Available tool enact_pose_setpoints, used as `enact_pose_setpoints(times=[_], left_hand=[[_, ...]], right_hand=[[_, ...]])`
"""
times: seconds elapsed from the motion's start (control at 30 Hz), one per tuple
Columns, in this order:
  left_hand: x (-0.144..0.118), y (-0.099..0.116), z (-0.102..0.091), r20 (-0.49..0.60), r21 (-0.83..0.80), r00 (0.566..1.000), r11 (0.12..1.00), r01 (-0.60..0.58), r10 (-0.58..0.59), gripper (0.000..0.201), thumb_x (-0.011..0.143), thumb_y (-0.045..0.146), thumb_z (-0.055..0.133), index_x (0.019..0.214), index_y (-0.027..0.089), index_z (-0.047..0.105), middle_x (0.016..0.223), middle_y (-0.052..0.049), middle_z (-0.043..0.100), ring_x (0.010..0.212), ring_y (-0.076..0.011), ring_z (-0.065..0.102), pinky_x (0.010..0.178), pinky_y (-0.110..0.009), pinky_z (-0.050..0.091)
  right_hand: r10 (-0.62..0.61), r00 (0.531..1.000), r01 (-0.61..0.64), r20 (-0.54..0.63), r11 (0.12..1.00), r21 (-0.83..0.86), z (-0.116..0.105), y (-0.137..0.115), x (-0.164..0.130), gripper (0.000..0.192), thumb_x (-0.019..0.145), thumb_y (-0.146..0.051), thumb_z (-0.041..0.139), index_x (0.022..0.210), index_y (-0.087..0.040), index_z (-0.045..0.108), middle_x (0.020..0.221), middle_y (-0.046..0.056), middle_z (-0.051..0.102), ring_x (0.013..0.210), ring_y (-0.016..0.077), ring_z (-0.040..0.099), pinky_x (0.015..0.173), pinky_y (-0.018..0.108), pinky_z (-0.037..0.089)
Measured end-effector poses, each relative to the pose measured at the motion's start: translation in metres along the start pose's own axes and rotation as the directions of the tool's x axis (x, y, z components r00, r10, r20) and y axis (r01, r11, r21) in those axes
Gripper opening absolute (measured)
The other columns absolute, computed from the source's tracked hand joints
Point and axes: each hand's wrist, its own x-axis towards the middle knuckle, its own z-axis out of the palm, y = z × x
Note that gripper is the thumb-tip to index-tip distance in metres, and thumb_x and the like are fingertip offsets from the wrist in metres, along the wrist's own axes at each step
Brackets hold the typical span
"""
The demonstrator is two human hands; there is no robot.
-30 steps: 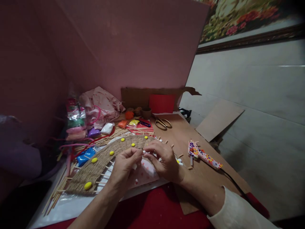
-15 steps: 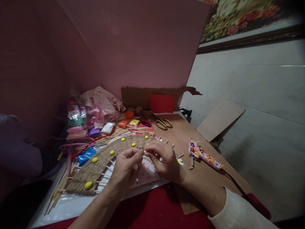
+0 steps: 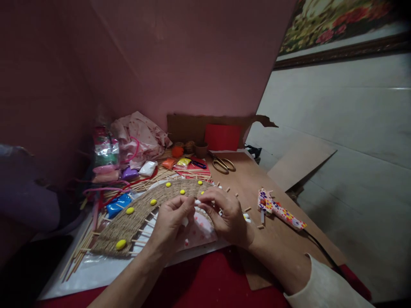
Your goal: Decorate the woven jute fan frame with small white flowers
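Note:
My left hand (image 3: 173,220) and my right hand (image 3: 227,216) meet fingertip to fingertip over a woven twine arch (image 3: 146,214) dotted with yellow button-like discs. My right thumb and forefinger pinch a small white piece of clay (image 3: 197,202). The left fingers are closed too, and a second white bit (image 3: 185,221) shows in them; it looks like the same clay. Beneath my hands lies pink dotted fabric (image 3: 204,231), partly covered. Thin sticks poke out from both edges of the arch. Several white pieces (image 3: 246,217) sit at its right end, partly behind my right hand.
A flowered glue gun (image 3: 282,211) with a cord lies to the right. Gold-handled scissors (image 3: 224,164) rest farther back. Clay packets, including blue (image 3: 118,205), white (image 3: 148,168) and yellow (image 3: 183,162), stand behind the arch. Loose sticks (image 3: 77,256) lie at left.
The view has shifted slightly, so everything sits a little farther right. The white piece between my fingertips shows more plainly; my hands stay together over the arch.

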Motion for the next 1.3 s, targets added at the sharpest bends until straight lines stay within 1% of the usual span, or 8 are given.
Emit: enact_pose_setpoints(times=[0.3,0.4,0.47,0.57,0.73,0.9,1.03,1.3], left_hand=[[-0.001,0.004,0.002,-0.009,0.016,1.000,1.000,0.022,-0.022,0.032,0.059,0.036,0.079,0.058,0.014,0.056,0.045,0.007,0.044,0.034,-0.0020,0.029,0.033,-0.015,0.019],[0.000,0.004,0.001,-0.042,0.151,0.997,0.987,-0.063,0.070,0.027,0.067,0.040,0.073,0.067,0.015,0.062,0.047,0.006,0.045,0.037,-0.0041,0.032,0.036,-0.016,0.022],[0.001,0.003,-0.002,-0.047,0.360,0.967,0.908,-0.216,0.249,0.022,0.070,0.037,0.070,0.071,0.016,0.067,0.052,0.003,0.053,0.045,-0.0072,0.042,0.043,-0.018,0.031],[0.001,0.001,-0.006,0.058,0.621,0.886,0.678,-0.393,0.461,0.010,0.071,0.028,0.069,0.075,0.020,0.071,0.068,-0.003,0.067,0.063,-0.0145,0.055,0.060,-0.023,0.039],[0.004,-0.005,-0.013,0.220,0.792,0.828,0.402,-0.461,0.516,0.007,0.073,0.022,0.064,0.075,0.024,0.070,0.069,-0.003,0.068,0.064,-0.0179,0.057,0.061,-0.026,0.036],[0.008,-0.012,-0.019,0.305,0.887,0.805,0.155,-0.435,0.509,0.010,0.078,0.021,0.056,0.077,0.022,0.066,0.071,-0.004,0.068,0.066,-0.0186,0.059,0.060,-0.027,0.037],[0.008,-0.014,-0.020,0.345,0.898,0.796,0.071,-0.433,0.497,0.010,0.079,0.022,0.055,0.078,0.021,0.065,0.074,-0.005,0.068,0.068,-0.0189,0.061,0.061,-0.027,0.039],[0.007,-0.014,-0.019,0.339,0.915,0.822,0.044,-0.401,0.457,0.012,0.081,0.022,0.052,0.079,0.019,0.063,0.075,-0.006,0.068,0.070,-0.0201,0.062,0.061,-0.029,0.039]], right_hand=[[0.008,1.000,-0.008,0.006,1.000,0.009,0.002,0.000,-0.002,0.008,0.087,-0.019,0.054,0.093,-0.019,0.058,0.079,0.004,0.061,0.072,0.0151,0.057,0.060,0.028,0.049],[0.029,1.000,-0.029,-0.008,0.999,0.025,0.000,-0.001,0.000,0.008,0.086,-0.016,0.054,0.093,-0.019,0.059,0.080,0.004,0.061,0.075,0.0152,0.057,0.062,0.028,0.049],[0.072,0.997,-0.070,-0.030,0.997,0.038,-0.004,0.002,0.005,0.009,0.086,-0.015,0.054,0.091,-0.018,0.060,0.083,0.004,0.062,0.076,0.0146,0.058,0.062,0.027,0.048],[0.195,0.979,-0.193,-0.064,0.981,0.037,-0.015,0.015,0.015,0.006,0.083,-0.016,0.058,0.086,-0.017,0.063,0.081,0.004,0.063,0.074,0.0137,0.059,0.061,0.025,0.046],[0.411,0.909,-0.415,0.076,0.909,0.040,-0.030,0.050,0.021,0.003,0.076,-0.014,0.063,0.078,-0.015,0.066,0.070,0.000,0.065,0.060,0.0104,0.057,0.054,0.021,0.044],[0.423,0.895,-0.403,0.142,0.903,-0.148,-0.025,0.063,0.013,0.005,0.072,-0.011,0.067,0.072,-0.016,0.068,0.073,0.001,0.066,0.065,0.0116,0.058,0.060,0.023,0.043],[0.400,0.890,-0.368,0.218,0.913,-0.174,-0.017,0.061,0.011,0.009,0.072,-0.007,0.065,0.074,-0.015,0.066,0.074,0.001,0.066,0.068,0.0120,0.059,0.062,0.024,0.042],[0.379,0.871,-0.246,0.312,0.887,-0.391,-0.015,0.054,0.014,0.006,0.075,-0.013,0.067,0.072,-0.017,0.063,0.079,0.002,0.065,0.079,0.0157,0.056,0.072,0.030,0.037]])
